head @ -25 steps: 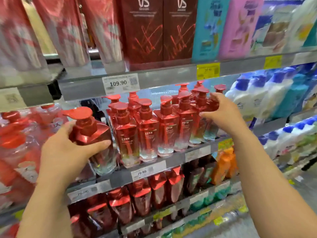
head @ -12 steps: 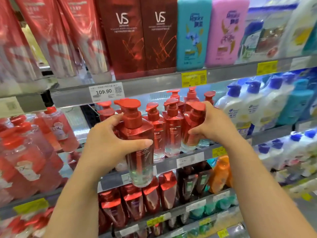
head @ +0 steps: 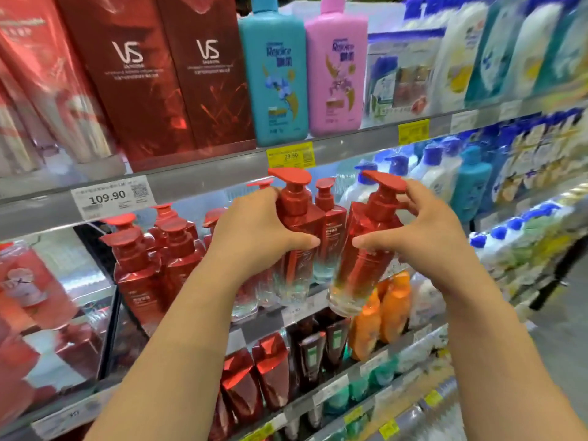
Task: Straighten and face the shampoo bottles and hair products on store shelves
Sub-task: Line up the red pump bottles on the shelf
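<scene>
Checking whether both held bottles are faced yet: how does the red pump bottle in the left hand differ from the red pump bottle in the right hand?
The left hand's red pump bottle stands nearly upright; the right hand's red pump bottle leans, base swung left. The left hand wraps its bottle closely, while the right hand holds with spread fingers. The left one sits among the shelf row; the right one's base overhangs the shelf edge. Both share red caps and clear bases.

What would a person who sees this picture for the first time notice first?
Two bare hands in the middle each grip a red pump bottle: the left hand holds one nearly upright, and the right hand holds another tilted, its clear base past the shelf edge. Above them stand a teal bottle and a pink bottle.
</scene>
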